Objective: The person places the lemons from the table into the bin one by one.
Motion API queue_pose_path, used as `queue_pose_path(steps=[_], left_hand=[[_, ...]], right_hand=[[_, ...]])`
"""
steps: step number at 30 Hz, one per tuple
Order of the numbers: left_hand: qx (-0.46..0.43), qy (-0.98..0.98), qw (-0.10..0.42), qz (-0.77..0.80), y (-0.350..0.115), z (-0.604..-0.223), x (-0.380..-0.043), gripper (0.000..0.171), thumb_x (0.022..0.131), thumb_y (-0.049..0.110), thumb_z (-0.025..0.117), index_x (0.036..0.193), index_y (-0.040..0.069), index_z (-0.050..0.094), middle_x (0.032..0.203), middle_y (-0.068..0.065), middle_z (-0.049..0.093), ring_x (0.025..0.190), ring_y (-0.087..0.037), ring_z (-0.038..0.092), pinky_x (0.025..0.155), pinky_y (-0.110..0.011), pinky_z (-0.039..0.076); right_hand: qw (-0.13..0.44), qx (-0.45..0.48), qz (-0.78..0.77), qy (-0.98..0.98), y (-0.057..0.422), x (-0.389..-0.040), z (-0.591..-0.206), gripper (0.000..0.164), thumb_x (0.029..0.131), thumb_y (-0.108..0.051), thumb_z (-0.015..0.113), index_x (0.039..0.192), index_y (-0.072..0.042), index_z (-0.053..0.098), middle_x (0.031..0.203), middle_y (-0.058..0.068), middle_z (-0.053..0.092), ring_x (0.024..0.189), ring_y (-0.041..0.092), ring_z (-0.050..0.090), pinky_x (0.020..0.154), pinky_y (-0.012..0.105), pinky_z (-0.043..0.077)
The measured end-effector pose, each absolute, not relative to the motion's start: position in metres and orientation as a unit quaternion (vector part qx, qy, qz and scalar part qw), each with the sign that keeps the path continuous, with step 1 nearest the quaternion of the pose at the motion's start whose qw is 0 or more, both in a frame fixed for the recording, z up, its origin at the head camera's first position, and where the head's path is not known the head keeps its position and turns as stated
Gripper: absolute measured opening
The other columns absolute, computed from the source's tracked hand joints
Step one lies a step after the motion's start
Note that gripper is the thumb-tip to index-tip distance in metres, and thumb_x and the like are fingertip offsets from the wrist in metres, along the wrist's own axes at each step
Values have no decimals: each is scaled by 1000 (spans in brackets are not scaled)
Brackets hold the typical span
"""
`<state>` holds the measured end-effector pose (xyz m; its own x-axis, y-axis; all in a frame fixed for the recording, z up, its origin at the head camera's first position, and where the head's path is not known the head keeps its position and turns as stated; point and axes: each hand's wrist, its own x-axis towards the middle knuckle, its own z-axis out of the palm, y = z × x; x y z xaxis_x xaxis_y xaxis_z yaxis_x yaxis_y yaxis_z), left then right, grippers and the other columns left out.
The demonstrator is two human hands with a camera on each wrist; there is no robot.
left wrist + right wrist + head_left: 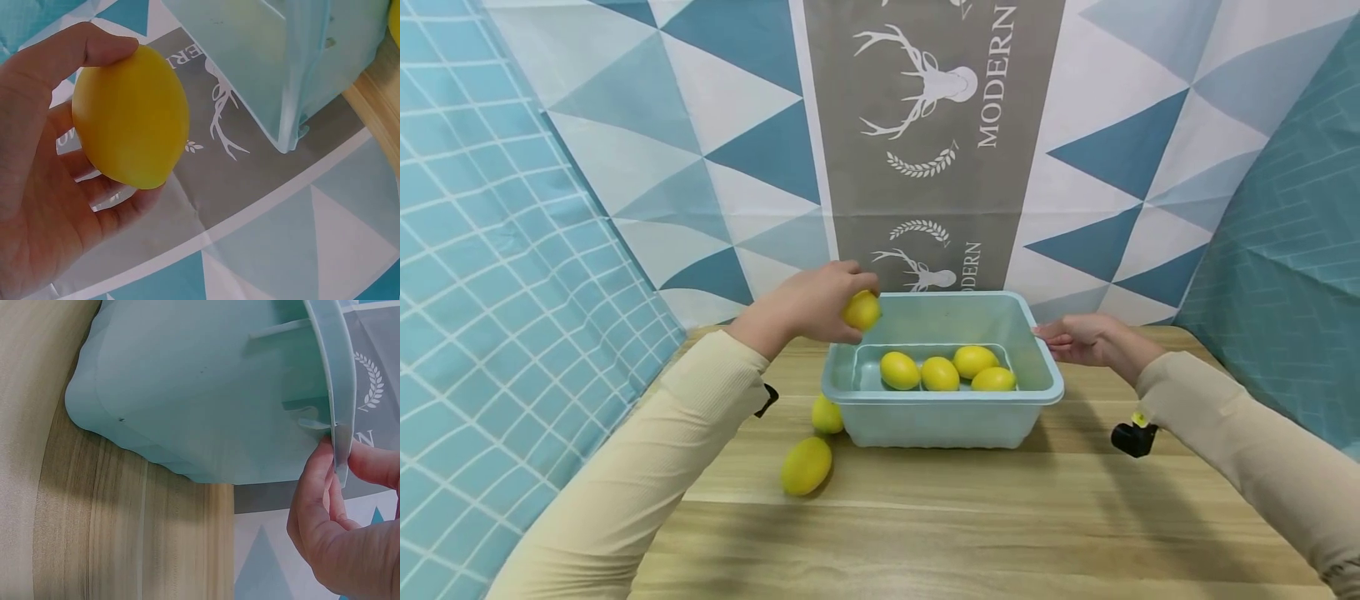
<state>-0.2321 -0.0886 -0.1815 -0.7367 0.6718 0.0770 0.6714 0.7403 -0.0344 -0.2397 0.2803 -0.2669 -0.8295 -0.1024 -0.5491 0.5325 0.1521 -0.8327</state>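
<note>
My left hand point(820, 302) grips a yellow lemon point(131, 119) between thumb and fingers, above the left rim of a pale blue plastic bin point(936, 421). Several lemons point(939, 374) lie together on the floor of that bin. At its right side, my right hand point(1086, 337) pinches the rim point(340, 381), thumb on one face and fingertips under the lip. Two more lemons are on the table left of the bin: one point(827, 414) close against its wall, the other point(807, 466) nearer the front.
The bin stands on a wooden table point(970, 525) near its back edge. Behind hangs a patterned cloth point(760, 125) with triangles and deer heads. Blue tiled sheeting point(467, 250) flanks the left, and a teal sheet point(1285, 250) the right. Black wrist camera parts point(1133, 438) show below the right sleeve.
</note>
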Motion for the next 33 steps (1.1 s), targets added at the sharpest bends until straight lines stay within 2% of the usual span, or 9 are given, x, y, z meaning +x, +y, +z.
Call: queue_pose_path(steps=[9, 16, 22, 29, 33], left_hand=[[-364, -931, 35, 4, -79, -179, -238, 48, 74, 26, 77, 119, 21, 58, 109, -4, 56, 91, -22, 54, 75, -34, 50], [-365, -931, 34, 0, -70, -179, -243, 46, 74, 25, 76, 116, 22, 59, 110, -2, 56, 94, -21, 53, 74, -34, 49], [-362, -932, 20, 1, -59, -180, -251, 46, 75, 25, 74, 118, 22, 58, 115, -2, 57, 97, -21, 52, 76, -35, 50], [-372, -928, -6, -19, -46, -186, -260, 51, 76, 18, 74, 123, 19, 56, 121, -3, 57, 102, -22, 52, 86, -35, 50], [-374, -927, -30, -27, -39, -193, -263, 52, 75, 14, 76, 122, 18, 55, 121, -5, 56, 103, -23, 52, 89, -35, 51]], right_hand=[[252, 138, -645, 708, 282, -242, -272, 15, 94, -11, 59, 106, -5, 53, 81, -2, 62, 75, 6, 62, 76, 18, 57], [249, 130, -640, 715, 283, -241, -272, 21, 94, -12, 60, 112, -5, 52, 81, -3, 62, 76, 6, 62, 76, 18, 57], [246, 131, -647, 709, 286, -240, -270, 14, 94, -11, 60, 106, -6, 54, 80, -3, 63, 75, 6, 63, 76, 19, 57], [239, 134, -645, 713, 284, -239, -271, 29, 94, -12, 59, 120, -4, 48, 84, -3, 62, 78, 7, 62, 78, 19, 56], [237, 139, -649, 710, 284, -240, -272, 30, 94, -12, 60, 120, -5, 48, 84, -2, 63, 78, 8, 63, 78, 19, 57]])
